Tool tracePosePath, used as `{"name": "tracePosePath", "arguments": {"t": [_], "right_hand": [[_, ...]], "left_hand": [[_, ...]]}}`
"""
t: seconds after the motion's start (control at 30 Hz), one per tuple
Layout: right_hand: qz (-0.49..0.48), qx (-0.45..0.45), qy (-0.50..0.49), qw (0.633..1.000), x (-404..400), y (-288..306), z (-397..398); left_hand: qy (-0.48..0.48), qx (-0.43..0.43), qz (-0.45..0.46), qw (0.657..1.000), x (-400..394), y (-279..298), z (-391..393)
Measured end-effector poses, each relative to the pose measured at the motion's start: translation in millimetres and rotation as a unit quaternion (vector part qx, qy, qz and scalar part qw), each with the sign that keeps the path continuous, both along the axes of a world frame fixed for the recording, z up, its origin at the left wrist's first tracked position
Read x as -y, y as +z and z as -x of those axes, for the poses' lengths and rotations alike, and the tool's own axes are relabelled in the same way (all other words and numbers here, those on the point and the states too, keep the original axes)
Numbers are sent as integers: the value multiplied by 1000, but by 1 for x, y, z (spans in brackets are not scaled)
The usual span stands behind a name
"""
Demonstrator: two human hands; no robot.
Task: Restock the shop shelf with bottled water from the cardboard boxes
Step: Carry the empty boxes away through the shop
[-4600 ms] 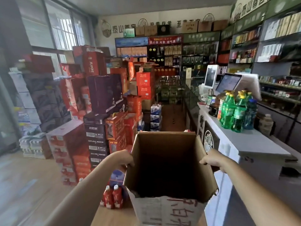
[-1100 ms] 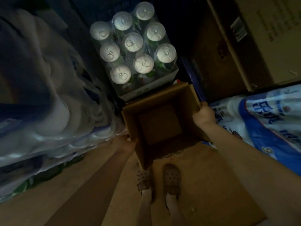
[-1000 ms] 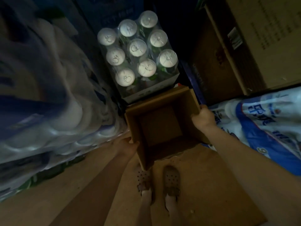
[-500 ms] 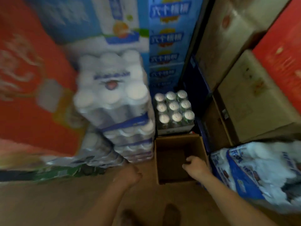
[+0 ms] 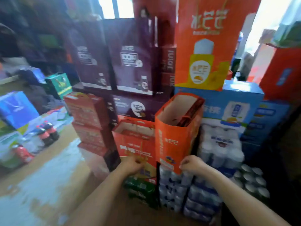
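Room: shop floor [image 5: 53,173] of worn wood, light patches on it; stock stacked high ahead of me, bright windows behind the stacks.
Blur: whole frame smeared; most print unreadable, though I can make out "JUICE" on a dark side panel.
Left hand [image 5: 132,163]: fingers curled, in front of the lower face of a red carton [image 5: 136,144]. Whether it holds anything I cannot tell.
Right hand [image 5: 192,164]: fingers curled at the bottom corner of an orange carton [image 5: 172,141]. A grip on the corner or only contact, I cannot tell.
Hands: apart, one on each side of the orange carton's base.
Orange carton: top open; inside, pale card walls and a red strap or handle. Contents otherwise hidden.
Red carton: top open, just left of the orange one and touching it; interior too blurred to read.
Bottled water: shrink-wrapped packs [image 5: 174,188] stacked directly below the orange carton; more wrapped water packs [image 5: 219,149] just right of it, white caps showing.
Cans: tray of silver-topped cans [image 5: 252,181] low at right, partly cut off by shadow.
Behind: dark maroon juice boxes [image 5: 128,62], tall orange box [image 5: 205,46], blue box [image 5: 234,108].
Far left: cola bottles [image 5: 47,132] on the floor, blurred.
My forearms: bare, cut off at the bottom edge.
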State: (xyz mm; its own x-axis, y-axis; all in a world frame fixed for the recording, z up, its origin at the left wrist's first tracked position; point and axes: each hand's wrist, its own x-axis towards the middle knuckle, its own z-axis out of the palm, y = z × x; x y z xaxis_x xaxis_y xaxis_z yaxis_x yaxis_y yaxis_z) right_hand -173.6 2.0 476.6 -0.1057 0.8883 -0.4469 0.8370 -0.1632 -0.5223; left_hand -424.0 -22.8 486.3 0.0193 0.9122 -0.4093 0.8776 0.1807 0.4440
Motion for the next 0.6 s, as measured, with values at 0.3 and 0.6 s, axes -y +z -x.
{"name": "tracePosePath", "arguments": {"t": [0.3, 0.6], "right_hand": [[-102, -17, 254, 962, -5, 93, 291], [-173, 16, 479, 860, -60, 113, 571]], "left_hand": [[222, -107, -82, 966, 93, 88, 267], [396, -159, -25, 904, 113, 106, 463]]}}
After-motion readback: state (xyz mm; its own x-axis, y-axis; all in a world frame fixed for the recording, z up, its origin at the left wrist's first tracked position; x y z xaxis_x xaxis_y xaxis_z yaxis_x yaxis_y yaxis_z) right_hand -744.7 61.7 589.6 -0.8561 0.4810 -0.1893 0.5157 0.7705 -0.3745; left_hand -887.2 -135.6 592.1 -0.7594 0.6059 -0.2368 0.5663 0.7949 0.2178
